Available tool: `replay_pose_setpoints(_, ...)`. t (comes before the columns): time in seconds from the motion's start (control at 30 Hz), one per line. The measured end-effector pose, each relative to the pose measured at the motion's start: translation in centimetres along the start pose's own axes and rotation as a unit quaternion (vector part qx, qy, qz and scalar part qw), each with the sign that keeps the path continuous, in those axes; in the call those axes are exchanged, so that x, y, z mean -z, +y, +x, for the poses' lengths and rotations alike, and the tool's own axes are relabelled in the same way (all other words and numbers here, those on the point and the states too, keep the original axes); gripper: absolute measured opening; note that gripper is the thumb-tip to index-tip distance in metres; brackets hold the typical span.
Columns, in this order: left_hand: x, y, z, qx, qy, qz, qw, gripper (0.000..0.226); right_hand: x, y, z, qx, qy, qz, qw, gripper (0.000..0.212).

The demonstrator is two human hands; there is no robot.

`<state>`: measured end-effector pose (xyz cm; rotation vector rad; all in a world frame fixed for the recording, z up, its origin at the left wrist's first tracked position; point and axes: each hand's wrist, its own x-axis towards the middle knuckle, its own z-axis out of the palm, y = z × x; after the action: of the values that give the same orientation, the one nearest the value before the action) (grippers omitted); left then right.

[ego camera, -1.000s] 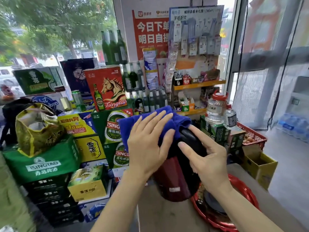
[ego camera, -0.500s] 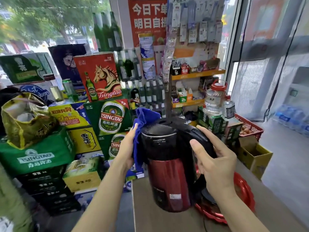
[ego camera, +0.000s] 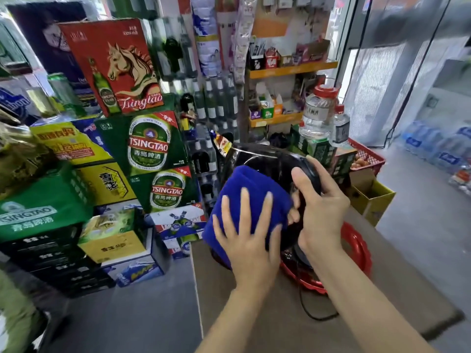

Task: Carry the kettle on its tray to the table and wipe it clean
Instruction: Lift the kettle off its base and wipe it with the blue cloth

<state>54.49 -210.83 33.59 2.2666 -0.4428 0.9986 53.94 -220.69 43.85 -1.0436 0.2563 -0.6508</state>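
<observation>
Right hand (ego camera: 319,212) grip clenched on kettle (ego camera: 265,161) handle; left hand (ego camera: 248,240) flat, pressing cloth (ego camera: 244,189) against it.

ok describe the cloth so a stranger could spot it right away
Start at the brown table in the foreground, where a black kettle stands by a red tray. The cloth is pressed flat against the kettle's near side under the left hand. It is the only plain deep-blue thing there.

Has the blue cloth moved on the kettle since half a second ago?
Yes. The blue cloth has come from the far left side of the kettle round to its near side, under the flat left hand.
</observation>
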Motion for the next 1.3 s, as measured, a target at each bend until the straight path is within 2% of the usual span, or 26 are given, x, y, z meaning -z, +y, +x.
replay_pose_setpoints(0.07,-0.5,-1.0,0.9,-0.069,-0.001,0.094,0.993,0.047,-0.2,-0.1,-0.2,-0.006,-0.002,0.011,1.0,0.039)
replay_pose_setpoints(0.2,-0.2,-5.2,-2.1,-0.115,0.004,0.082,0.99,0.052,-0.2,-1.2,-0.1,0.001,0.005,0.053,0.999,0.035)
replay_pose_setpoints(0.27,-0.2,-6.6,-4.0,-0.064,0.002,0.011,0.998,0.054,-0.1,-1.6,-0.3,0.002,0.001,0.062,0.998,0.035)
replay_pose_setpoints(0.3,-0.2,-6.6,-4.3,-0.014,-0.004,-0.058,0.998,0.055,-0.1,-1.7,-0.5,0.005,-0.011,0.056,0.998,0.038)
replay_pose_setpoints(0.37,0.2,-6.1,-2.5,0.118,-0.002,-0.185,0.976,0.058,-0.2,-2.0,-1.0,0.012,-0.042,0.035,0.998,0.046)
replay_pose_setpoints(0.4,0.5,-6.0,-0.8,0.186,0.003,-0.243,0.952,0.06,-0.3,-2.3,-1.2,0.013,-0.058,0.024,0.998,0.05)
replay_pose_setpoints(0.43,0.7,-6.2,1.2,0.254,-0.004,-0.317,0.914,0.062,-0.4,-2.6,-1.2,0.016,-0.074,0.015,0.997,0.053)
replay_pose_setpoints(0.47,1.1,-6.5,3.7,0.322,-0.018,-0.42,0.848,0.063,-0.5,-3.1,-1.3,0.02,-0.089,0.007,0.996,0.054)
replay_pose_setpoints(0.5,1.7,-7.0,6.1,0.386,-0.049,-0.519,0.761,0.058,-0.6,-3.6,-1.2,0.025,-0.101,0.004,0.995,0.054)
replay_pose_setpoints(0.53,2.3,-7.4,8.0,0.445,-0.099,-0.568,0.686,0.052,-0.7,-4.0,-1.1,0.03,-0.107,0.005,0.994,0.052)
replay_pose_setpoints(0.57,3.0,-7.6,9.4,0.467,-0.155,-0.589,0.641,0.052,-0.7,-4.4,-1.0,0.035,-0.105,0.011,0.994,0.049)
replay_pose_setpoints(0.63,3.1,-8.4,9.9,0.477,-0.217,-0.587,0.617,0.055,-0.6,-4.9,-0.7,0.05,-0.079,0.022,0.995,0.043)
replay_pose_setpoints(0.67,2.8,-8.7,9.3,0.492,-0.217,-0.584,0.608,0.055,-0.6,-5.0,-0.5,0.059,-0.06,0.021,0.996,0.039)
replay_pose_setpoints(0.7,2.2,-9.0,8.3,0.508,-0.211,-0.599,0.582,0.056,-0.7,-4.9,-0.4,0.068,-0.041,0.019,0.997,0.036)
replay_pose_setpoints(0.77,1.3,-8.5,6.3,0.534,-0.17,-0.653,0.509,0.057,-0.7,-4.4,-0.2,0.084,-0.004,0.019,0.996,0.035)
replay_pose_setpoints(0.87,-0.6,-6.1,4.3,0.593,-0.061,-0.689,0.413,0.058,-1.6,-2.5,-0.7,0.121,0.043,0.009,0.992,0.039)
replay_pose_setpoints(0.93,-1.3,-3.7,3.3,0.612,-0.059,-0.707,0.349,0.051,-2.5,-1.1,-0.9,0.149,0.065,-0.007,0.987,0.042)
replay_pose_setpoints(1.0,-1.5,-1.7,1.9,0.641,-0.08,-0.699,0.308,0.047,-3.1,0.0,-0.7,0.169,0.079,-0.031,0.982,0.042)
replay_pose_setpoints(1.1,-1.4,-0.7,-1.0,0.652,-0.063,-0.706,0.269,0.046,-2.4,1.7,0.8,0.162,0.085,-0.066,0.981,0.044)
replay_pose_setpoints(1.17,-1.0,-0.9,-2.7,0.651,-0.064,-0.708,0.267,0.045,-1.5,3.2,1.4,0.151,0.075,-0.097,0.981,0.046)
replay_pose_setpoints(1.23,-0.8,-1.5,-4.3,0.655,-0.062,-0.697,0.284,0.039,-0.4,5.5,1.9,0.136,0.058,-0.118,0.982,0.048)
replay_pose_setpoints(1.3,-0.8,-2.6,-5.6,0.669,-0.037,-0.685,0.284,0.036,0.7,7.9,2.0,0.111,0.065,-0.128,0.983,0.053)
